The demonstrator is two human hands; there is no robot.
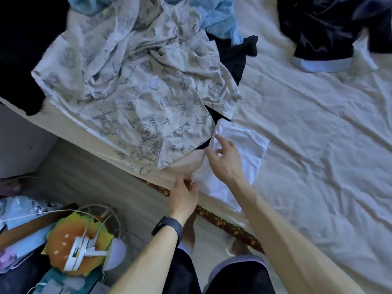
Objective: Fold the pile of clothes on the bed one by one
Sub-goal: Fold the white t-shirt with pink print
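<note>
Left hand (184, 193) pinches the white top's (244, 153) near edge at the bed (314, 149) edge; right hand (224, 161) lies half-open on it, grip unclear. It looks partly folded. Printed shirt (146, 92), blue knit (218, 20) and dark clothes (320, 28) remain unfolded.

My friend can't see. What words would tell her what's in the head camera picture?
The left hand pinches the edge of a white garment on a cream bed while the right hand rests on it. A printed pyjama top lies crumpled alongside.
</note>
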